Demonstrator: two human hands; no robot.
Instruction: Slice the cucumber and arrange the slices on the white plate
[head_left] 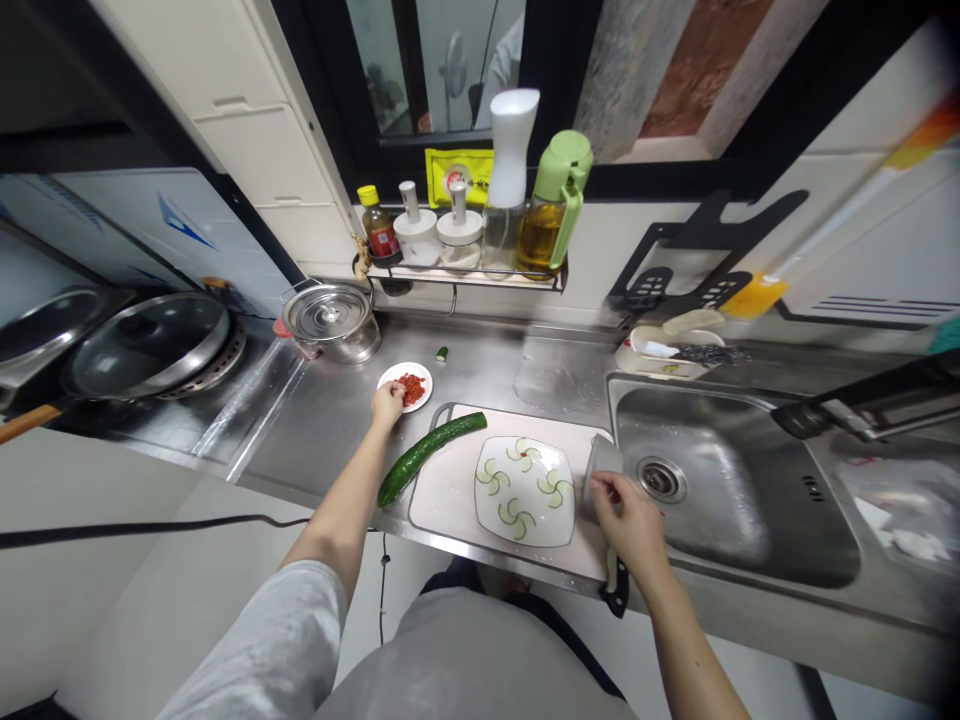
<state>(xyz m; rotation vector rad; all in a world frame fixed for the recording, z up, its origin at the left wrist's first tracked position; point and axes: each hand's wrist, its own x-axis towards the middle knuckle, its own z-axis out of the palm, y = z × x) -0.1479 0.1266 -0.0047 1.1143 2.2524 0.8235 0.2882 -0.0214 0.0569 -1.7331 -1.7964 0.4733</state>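
My left hand [388, 403] reaches over a small white plate [425, 399], its fingers closed at the edge of a heap of small red pieces [412, 388] that look like goji berries. Whatever those fingers hold is hidden. Above the cleaver [602, 458] at the board's right side, my right hand [628, 515] has its fingertips pinched together; I cannot make out anything in them. Between the hands, a square white plate [525, 490] carries several pinwheels of thin cucumber slices [516, 518]. The top pinwheel [524, 454] has a red bit at its centre.
A long cucumber [427, 455] lies across the left edge of the cutting board [442, 500]. A cucumber end [442, 353] sits behind it. The sink [720, 480] is at right, a lidded steel pot [334, 320] at left. Bottles and jars stand on a rack [465, 275].
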